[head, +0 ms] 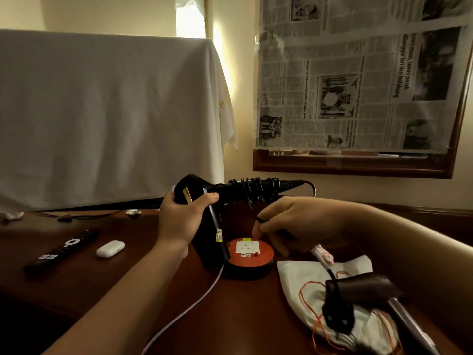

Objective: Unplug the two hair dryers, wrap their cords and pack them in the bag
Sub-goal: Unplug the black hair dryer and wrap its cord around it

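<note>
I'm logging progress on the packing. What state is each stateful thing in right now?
Black hair dryer: held up by left hand, cord coiled around handle.
Right hand: pinching the cord's loose end.
Brown hair dryer: lying on the bag.
White bag: flat on table.
Orange socket reel: socket empty.

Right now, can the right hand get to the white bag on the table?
Probably yes. The right hand hovers just past the white bag, nothing between them. But its fingers are pinching the black cord, and the other hair dryer lies on the bag.

Desk (143, 290) with remote (61, 248), bag (330, 285)
</note>
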Motion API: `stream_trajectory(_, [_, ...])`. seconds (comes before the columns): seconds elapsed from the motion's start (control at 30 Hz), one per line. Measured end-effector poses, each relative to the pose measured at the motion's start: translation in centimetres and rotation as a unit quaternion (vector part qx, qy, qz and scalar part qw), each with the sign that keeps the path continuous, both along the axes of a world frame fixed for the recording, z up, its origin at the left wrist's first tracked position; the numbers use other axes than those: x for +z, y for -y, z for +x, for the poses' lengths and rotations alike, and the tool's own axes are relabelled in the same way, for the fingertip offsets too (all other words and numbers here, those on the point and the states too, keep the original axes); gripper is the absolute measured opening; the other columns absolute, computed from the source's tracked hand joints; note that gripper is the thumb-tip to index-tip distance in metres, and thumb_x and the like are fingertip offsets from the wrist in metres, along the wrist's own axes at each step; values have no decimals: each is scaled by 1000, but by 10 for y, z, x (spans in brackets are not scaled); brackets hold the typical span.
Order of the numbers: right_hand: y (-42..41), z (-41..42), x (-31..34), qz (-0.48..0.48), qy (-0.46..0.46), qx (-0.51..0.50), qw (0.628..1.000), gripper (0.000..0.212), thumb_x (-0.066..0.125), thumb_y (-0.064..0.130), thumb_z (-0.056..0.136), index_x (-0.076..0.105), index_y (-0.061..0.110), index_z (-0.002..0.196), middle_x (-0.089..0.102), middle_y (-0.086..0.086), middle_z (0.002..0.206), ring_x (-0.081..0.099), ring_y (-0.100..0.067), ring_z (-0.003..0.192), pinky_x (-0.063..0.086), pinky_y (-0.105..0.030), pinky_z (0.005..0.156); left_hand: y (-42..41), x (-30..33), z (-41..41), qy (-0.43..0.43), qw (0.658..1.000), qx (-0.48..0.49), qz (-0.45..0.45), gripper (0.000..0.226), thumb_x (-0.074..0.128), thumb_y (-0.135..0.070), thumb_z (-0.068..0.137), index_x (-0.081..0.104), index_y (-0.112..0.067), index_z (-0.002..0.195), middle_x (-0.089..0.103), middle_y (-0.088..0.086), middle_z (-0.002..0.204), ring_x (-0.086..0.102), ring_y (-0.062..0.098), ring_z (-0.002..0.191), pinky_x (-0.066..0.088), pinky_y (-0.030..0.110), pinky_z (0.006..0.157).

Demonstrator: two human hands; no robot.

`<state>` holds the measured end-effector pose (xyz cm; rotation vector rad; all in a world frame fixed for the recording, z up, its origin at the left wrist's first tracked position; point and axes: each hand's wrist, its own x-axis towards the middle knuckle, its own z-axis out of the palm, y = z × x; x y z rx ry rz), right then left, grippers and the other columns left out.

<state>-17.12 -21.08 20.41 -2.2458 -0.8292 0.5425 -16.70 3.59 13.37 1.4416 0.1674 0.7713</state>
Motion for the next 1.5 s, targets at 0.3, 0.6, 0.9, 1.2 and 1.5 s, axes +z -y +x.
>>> stream_trajectory(0.3, [0, 25, -39, -33, 112, -15, 993, 32, 59, 42, 103, 75, 14, 104, 66, -8, 89, 60, -22, 79, 49, -38, 77, 7, 12, -14, 0, 994, -108, -18, 15, 86, -21, 81, 78, -10, 86, 79, 10, 80, 77, 30, 73, 63, 43, 71])
stream_trajectory(0.6, [19, 63, -51, 169, -57, -85, 980, 28, 48, 6, 106, 73, 12, 115, 74, -8, 110, 73, -19, 98, 58, -33, 86, 12, 6, -22, -1, 952, -276, 134, 62, 87, -32, 57, 74, -11, 114, 80, 17, 100, 79, 33, 88, 63, 40, 74])
stream_trajectory(0.9, [9, 48, -18, 413, -173, -26, 894, 24, 56, -8, 95, 68, -2, 115, 70, -26, 121, 72, -33, 105, 54, -51, 105, 19, -15, -14, -67, 944, -261, 190, 53, 90, -21, 62, 72, -14, 111, 82, 10, 96, 81, 31, 87, 65, 42, 78])
stream_trajectory(1.2, [1, 23, -4, 389, -63, 54, 918, 31, 62, -10, 76, 52, 9, 98, 68, -10, 86, 61, -16, 56, 49, -20, 45, 34, -39, -6, -124, 934, -260, 212, 46, 96, -16, 68, 68, -16, 105, 79, 9, 93, 81, 15, 78, 68, 37, 78])
stream_trajectory(1.5, [-7, -2, -10, 128, 119, 123, 977, 22, 57, -10, 89, 74, -2, 100, 79, -17, 102, 70, -16, 79, 56, -22, 73, 26, -42, 10, -127, 959, -232, 104, 33, 87, -23, 79, 72, -5, 103, 77, 15, 88, 76, 22, 74, 61, 33, 69])
